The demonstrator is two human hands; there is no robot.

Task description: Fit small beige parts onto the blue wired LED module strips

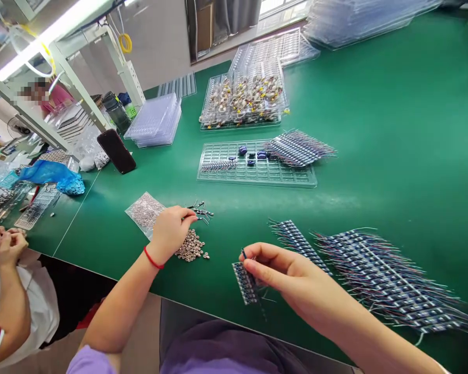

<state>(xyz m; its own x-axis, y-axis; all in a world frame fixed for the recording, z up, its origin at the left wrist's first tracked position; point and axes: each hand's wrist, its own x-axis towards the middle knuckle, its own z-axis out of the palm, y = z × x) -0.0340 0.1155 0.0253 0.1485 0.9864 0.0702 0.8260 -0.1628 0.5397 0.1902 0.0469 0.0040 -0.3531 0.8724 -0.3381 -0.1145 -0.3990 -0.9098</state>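
My left hand (170, 228), a red cord round its wrist, is closed in a pinch at a few small dark wired pieces (203, 212). One of these seems to be between thumb and forefinger. Just below that hand lies a heap of small round metallic parts (190, 246), and beside it is a clear bag (145, 212) of similar parts. My right hand (281, 265) is closed on a short strip of small circuit boards (245, 284), which hangs tilted near the table's front edge with thin wires. Its curled fingers partly hide the strip.
Wired circuit-board strips (378, 275) lie at right on the green table (393, 130). Behind are a clear tray (218, 179) with more strips, trays of small parts (244, 98), stacked plastic trays (156, 122) and a phone (116, 150). A co-worker's hands (10, 244) are at left.
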